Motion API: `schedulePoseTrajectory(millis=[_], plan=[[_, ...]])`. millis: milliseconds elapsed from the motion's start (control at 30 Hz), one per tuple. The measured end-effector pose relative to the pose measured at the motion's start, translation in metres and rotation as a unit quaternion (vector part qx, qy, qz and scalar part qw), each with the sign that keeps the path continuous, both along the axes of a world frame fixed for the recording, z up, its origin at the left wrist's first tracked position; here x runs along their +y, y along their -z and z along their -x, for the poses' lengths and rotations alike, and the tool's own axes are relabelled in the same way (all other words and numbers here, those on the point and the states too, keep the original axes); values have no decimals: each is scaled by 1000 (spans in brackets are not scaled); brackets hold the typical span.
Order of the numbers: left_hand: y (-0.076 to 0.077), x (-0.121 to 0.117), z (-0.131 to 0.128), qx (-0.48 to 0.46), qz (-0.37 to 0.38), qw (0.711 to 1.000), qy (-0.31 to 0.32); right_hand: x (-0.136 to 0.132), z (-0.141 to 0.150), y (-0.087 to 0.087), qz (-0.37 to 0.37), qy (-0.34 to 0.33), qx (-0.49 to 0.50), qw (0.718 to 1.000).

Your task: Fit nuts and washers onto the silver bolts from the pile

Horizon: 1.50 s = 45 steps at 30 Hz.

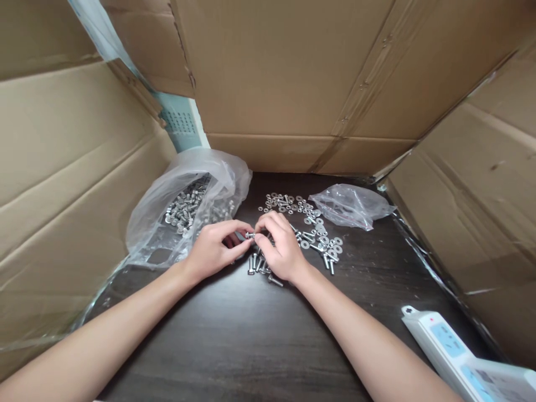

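Between my two hands is a small silvery bolt [250,235], pinched from both sides at the fingertips. My left hand [215,245] closes thumb and forefinger on its left end. The fingers of my right hand [280,245] are curled round its right end; whether a nut or washer sits there is too small to tell. Loose bolts [257,263] lie on the table just below and beside my right hand. Flat washers [337,245], nuts and more bolts spread beyond it to the right and back.
An open clear plastic bag [226,167] full of metal fasteners [184,209] stands at the left. A flattened zip bag [354,205] lies at the back right. A white power strip [438,335] is at the lower right. Cardboard walls [293,72] surround the dark table [226,340].
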<state>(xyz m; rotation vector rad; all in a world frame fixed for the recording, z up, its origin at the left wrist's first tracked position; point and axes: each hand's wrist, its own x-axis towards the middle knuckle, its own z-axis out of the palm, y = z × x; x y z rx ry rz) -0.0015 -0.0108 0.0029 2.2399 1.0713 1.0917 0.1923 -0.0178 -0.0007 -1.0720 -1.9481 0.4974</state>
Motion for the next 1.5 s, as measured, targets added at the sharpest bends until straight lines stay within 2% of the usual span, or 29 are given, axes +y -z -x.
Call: schedulePoseTrajectory(millis=[233, 500, 700, 933, 1267, 1500], plan=[[2, -2, -1, -8, -14, 999, 30, 1, 1, 1, 5, -17, -29, 999], [1, 0, 0, -17, -5, 1000, 11, 0, 1, -2, 18, -22, -4, 1000], [4, -1, 0, -7, -16, 999, 42, 1, 1, -1, 22, -35, -20, 999], [2, 0, 1, -14, 3, 1000, 22, -1, 0, -2, 30, -33, -4, 999], [3, -1, 1, -12, -1, 999, 39, 2, 0, 1, 18, -61, 8, 998], [2, 1, 0, -20, 4, 1000, 23, 0, 0, -1, 14, -48, -3, 999]])
